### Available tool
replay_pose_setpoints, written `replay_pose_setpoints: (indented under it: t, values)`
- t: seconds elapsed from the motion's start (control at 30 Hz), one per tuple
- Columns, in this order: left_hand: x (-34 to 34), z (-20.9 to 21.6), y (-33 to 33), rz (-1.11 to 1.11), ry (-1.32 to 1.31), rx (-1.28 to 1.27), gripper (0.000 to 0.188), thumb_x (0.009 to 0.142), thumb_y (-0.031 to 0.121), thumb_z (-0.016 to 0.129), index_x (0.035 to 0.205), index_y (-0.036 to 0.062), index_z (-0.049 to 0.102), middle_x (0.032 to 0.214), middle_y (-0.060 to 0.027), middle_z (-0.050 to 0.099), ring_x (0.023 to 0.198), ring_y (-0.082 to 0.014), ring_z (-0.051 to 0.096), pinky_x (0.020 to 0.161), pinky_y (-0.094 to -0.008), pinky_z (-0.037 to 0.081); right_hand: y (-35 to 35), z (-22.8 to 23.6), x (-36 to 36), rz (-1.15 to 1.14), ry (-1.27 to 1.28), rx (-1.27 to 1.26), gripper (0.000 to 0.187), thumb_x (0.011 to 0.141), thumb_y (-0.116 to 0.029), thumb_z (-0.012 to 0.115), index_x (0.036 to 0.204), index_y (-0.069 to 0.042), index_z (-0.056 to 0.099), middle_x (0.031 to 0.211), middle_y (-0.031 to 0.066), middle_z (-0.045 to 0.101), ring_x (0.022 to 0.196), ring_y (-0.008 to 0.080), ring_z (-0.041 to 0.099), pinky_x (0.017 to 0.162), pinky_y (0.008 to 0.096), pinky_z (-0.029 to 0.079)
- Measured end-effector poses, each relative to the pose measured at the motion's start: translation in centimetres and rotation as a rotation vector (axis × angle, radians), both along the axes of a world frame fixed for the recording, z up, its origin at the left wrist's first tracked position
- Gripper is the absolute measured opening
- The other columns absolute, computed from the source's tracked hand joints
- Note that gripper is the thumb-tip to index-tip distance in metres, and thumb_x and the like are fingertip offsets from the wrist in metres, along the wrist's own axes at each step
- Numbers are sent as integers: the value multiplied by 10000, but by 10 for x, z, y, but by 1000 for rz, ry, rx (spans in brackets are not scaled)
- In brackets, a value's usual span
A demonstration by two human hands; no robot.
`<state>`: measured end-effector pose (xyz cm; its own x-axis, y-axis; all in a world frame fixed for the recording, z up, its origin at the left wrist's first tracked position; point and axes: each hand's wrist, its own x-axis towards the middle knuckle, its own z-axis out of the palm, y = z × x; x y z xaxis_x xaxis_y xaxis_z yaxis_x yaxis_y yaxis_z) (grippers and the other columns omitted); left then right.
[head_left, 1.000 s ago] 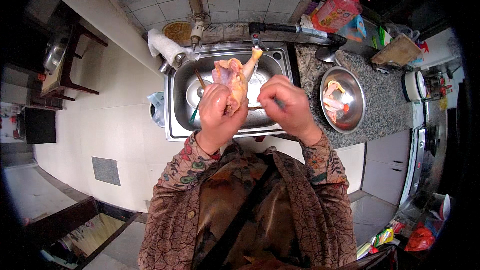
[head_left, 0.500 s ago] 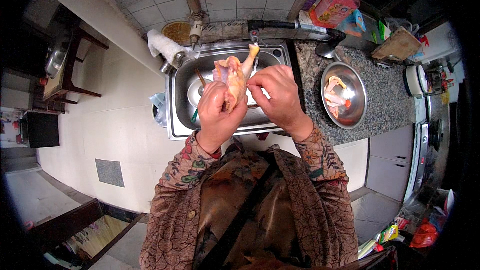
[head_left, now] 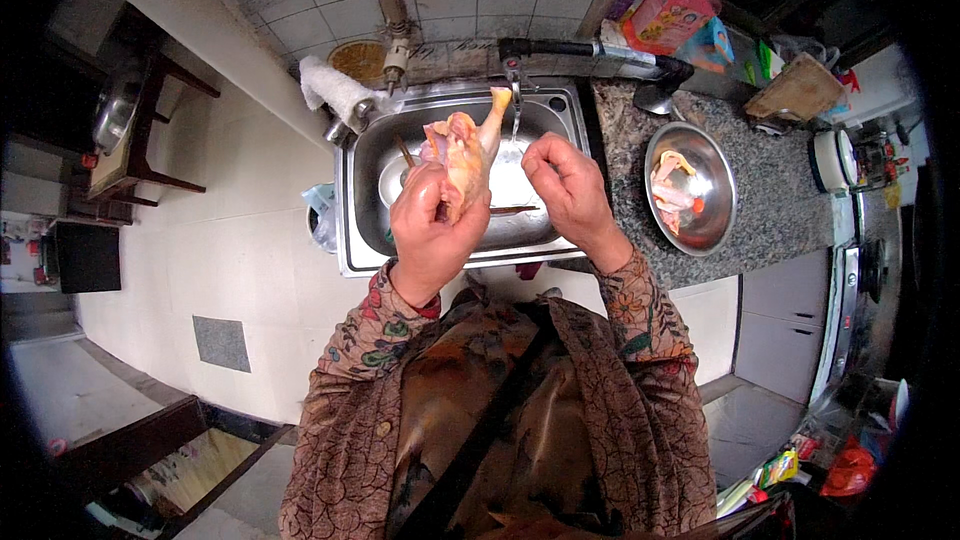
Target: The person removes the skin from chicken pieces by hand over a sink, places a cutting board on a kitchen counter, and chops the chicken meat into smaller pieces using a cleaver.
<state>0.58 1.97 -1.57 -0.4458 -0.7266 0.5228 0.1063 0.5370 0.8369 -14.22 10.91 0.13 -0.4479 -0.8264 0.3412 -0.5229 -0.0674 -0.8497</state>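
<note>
A raw chicken leg piece (head_left: 466,160) with yellowish skin is held above the steel sink (head_left: 350,255), its bony end pointing up toward the tap (head_left: 511,72). Wrapped round its lower end is my left hand (head_left: 430,225). My right hand (head_left: 572,190) hovers just right of the meat, apart from it, with thumb and fingers pressed together; whether anything small is between them is hidden. A thin stream of water (head_left: 516,120) falls from the tap behind the chicken. In the basin lies a slim brown stick-like thing (head_left: 513,210), partly covered by my left hand.
On the granite counter (head_left: 775,210) to the right stands a steel bowl (head_left: 718,225) holding raw chicken pieces (head_left: 672,190). Behind it are a ladle (head_left: 655,100), a pink pump bottle (head_left: 672,8) and a wooden board (head_left: 797,88). A white cloth (head_left: 335,90) hangs at the sink's back left corner.
My right hand has drawn away from the chicken to the right, its fingers curling in closer. The left hand keeps its hold, and the chicken has shifted slightly left.
</note>
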Motion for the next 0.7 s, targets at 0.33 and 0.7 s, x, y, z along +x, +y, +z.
replay_pose_setpoints:
  t: [0.33,0.7]
  values:
    - [5,3,2,-29,-22,220,228,649,-1,704,832,5,569,797,-97,585,679,-190,580,603,-277,459,-13,15,16,28,358,-203,110,746,-33,641,850,-29,605,788,58,589,736,206,567,715,311,422]
    - [6,12,2,-78,24,290,217,714,20,684,896,-10,570,810,-28,614,713,-59,554,619,-215,456,-13,9,18,113,120,-197,57,735,-50,616,765,-39,569,729,49,553,668,169,527,667,284,408]
